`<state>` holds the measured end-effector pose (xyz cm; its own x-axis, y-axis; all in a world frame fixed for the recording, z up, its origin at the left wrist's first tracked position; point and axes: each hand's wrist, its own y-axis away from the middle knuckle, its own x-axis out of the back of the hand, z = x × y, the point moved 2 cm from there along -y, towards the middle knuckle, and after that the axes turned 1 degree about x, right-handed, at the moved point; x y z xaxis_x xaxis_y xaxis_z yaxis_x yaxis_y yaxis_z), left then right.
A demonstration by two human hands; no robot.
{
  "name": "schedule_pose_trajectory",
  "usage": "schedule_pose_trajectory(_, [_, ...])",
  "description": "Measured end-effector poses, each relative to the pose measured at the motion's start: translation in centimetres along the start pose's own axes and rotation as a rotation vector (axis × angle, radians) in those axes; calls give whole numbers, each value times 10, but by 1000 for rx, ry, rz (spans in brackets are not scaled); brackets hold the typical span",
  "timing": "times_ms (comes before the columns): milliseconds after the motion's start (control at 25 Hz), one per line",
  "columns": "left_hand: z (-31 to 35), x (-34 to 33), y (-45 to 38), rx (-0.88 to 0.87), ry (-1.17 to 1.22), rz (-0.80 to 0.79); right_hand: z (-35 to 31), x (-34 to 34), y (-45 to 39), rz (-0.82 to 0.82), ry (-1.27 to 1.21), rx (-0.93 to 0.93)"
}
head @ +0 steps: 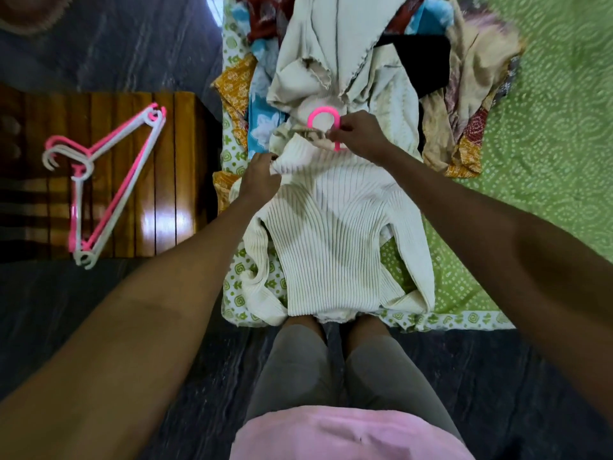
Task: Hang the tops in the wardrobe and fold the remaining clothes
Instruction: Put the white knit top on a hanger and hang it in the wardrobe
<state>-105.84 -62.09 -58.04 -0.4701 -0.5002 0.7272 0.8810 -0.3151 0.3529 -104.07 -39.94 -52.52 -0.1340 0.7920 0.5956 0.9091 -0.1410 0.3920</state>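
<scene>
Centrally, a cream ribbed sweater (335, 234) lies flat, front up, on a bed covered by a green patterned bedspread (547, 127), its hem at the bed's near edge and its sleeves trailing down either side. A pink hanger (323, 119) is partly inside it: only the hook and stem show, sticking out of the neck opening. The right hand (360, 136) has its fingers pinched around the hanger stem at the collar. The left hand (260, 175) has its fingers closed on the sweater's left shoulder, apparently pulling the knit over the hidden hanger arm.

Just beyond the sweater sits a large jumbled pile of clothes (365, 54), cream, blue, orange, black and printed pieces, none folded. To the left, on a glossy wooden table (172, 194) beside the bed, lie spare hangers (109, 180), pink and white, stacked together.

Judging by this, the task is at an early stage: one top is nearly on its hanger but not yet hung, no wardrobe is in view, and the pile remains to be sorted, hung or folded.
</scene>
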Motion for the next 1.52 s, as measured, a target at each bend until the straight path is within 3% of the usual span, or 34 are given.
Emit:
schedule_pose_trajectory(240, [49,61,55,-290,5,40,-37,59,85,147,-94,101])
schedule_pose_trajectory(480, [122,130,128,-355,195,-122,-113,121,172,218,-73,214])
schedule_pose_trajectory(640, [177,173,171,-476,150,-110,-165,161,224,230,-107,313])
schedule_pose_trajectory(920, [258,239,254,-694,132,154,-239,223,328,390,-108,490])
schedule_pose_trajectory(1080, [299,264,294,-808,108,457,-270,251,384,545,-46,604])
schedule_pose_trajectory(1200, [321,284,317,-876,107,603,-283,271,421,563,33,715])
schedule_pose_trajectory(1280, [328,297,328,-933,97,647,-277,287,431,539,158,680])
schedule_pose_trajectory(1440, [330,319,339,-1001,95,689,-224,315,440,417,465,289])
schedule_pose_trajectory(1520, [329,326,334,-999,114,654,-202,319,443,452,487,287])
